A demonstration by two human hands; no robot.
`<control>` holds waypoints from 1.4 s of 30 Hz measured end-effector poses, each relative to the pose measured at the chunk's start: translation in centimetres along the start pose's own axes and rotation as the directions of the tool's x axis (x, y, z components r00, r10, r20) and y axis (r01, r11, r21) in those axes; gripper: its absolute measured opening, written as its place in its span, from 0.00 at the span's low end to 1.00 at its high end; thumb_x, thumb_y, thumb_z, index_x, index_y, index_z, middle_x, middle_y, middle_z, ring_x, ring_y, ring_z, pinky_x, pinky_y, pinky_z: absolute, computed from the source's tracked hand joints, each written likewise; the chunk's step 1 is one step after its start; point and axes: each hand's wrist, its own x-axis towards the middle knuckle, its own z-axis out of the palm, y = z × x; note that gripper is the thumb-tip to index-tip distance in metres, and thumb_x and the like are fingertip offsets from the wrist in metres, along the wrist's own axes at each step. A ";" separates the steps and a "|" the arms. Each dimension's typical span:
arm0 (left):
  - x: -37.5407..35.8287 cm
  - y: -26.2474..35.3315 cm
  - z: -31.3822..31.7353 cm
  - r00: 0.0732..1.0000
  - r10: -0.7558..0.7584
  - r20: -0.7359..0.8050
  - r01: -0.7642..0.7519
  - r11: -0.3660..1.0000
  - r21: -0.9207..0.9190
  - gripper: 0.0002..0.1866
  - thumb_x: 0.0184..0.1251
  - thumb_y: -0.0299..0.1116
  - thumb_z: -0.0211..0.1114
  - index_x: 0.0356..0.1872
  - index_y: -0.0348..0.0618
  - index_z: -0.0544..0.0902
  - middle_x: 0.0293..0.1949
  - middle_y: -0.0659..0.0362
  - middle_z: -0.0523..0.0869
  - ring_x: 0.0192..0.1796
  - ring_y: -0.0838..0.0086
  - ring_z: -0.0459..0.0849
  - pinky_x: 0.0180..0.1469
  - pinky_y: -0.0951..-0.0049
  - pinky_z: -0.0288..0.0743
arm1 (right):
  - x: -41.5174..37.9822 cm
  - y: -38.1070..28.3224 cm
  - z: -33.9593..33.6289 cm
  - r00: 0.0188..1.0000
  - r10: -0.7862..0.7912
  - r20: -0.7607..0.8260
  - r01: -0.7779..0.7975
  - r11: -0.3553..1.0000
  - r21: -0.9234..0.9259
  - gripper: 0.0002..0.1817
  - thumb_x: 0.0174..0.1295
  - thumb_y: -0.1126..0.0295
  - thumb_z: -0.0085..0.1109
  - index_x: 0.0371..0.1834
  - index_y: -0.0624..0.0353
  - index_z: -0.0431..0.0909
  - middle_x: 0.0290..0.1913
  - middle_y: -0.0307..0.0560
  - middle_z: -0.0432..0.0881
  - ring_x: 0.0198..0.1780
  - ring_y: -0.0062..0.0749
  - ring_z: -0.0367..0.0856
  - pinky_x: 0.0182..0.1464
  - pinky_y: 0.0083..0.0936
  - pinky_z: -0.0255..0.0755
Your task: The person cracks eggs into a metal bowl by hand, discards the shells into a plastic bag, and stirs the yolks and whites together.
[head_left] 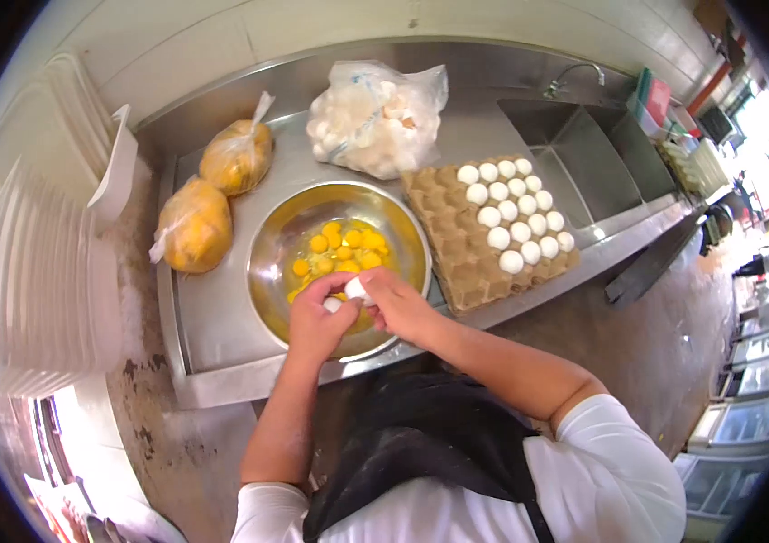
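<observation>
Over the near part of a wide steel bowl (262, 226), my two hands meet. My left hand (318, 317) is closed around a white egg (333, 305). Another white egg (356, 289) sits in the fingers of my right hand (398, 306), right beside the first. Several yellow yolks (352, 239) lie in clear egg white on the bowl's bottom. A stacked brown egg carton (457, 237) stands right of the bowl, with rows of white eggs (511, 210) in its right part and bare cups on its left.
Behind the bowl lies a clear plastic bag (375, 118) full of white shells. Two tied bags of yellow contents (194, 226) (238, 156) rest on the steel counter (212, 326) at left. White trays (49, 281) are stacked further left. A double sink (574, 163) is at right.
</observation>
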 end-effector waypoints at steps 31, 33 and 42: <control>2.1 2.4 -1.2 0.961 0.274 -0.030 -0.261 0.940 0.220 0.20 0.51 0.28 0.69 0.48 0.39 0.84 0.45 0.49 0.87 0.49 0.62 0.86 0.55 0.68 0.76 | 0.8 -5.1 -3.1 0.953 -0.270 0.135 0.298 0.765 -0.570 0.24 0.73 0.51 0.44 0.57 0.60 0.71 0.49 0.60 0.80 0.54 0.51 0.79 0.55 0.38 0.70; 2.2 2.8 -0.9 0.955 0.294 -0.042 -0.274 0.926 0.260 0.20 0.51 0.29 0.70 0.49 0.38 0.84 0.45 0.49 0.87 0.49 0.62 0.86 0.54 0.67 0.77 | 1.0 -5.1 -3.6 0.944 -0.295 0.146 0.323 0.750 -0.578 0.24 0.73 0.51 0.44 0.57 0.60 0.71 0.48 0.60 0.80 0.54 0.53 0.78 0.55 0.39 0.70; 0.8 3.2 3.3 0.965 0.159 -0.207 -0.143 0.986 0.091 0.34 0.52 0.31 0.75 0.63 0.38 0.73 0.46 0.53 0.86 0.46 0.73 0.84 0.49 0.74 0.76 | 3.7 -5.1 -9.3 0.929 0.168 0.330 -0.227 0.963 0.148 0.21 0.72 0.49 0.46 0.53 0.54 0.75 0.39 0.40 0.83 0.29 0.20 0.79 0.30 0.18 0.71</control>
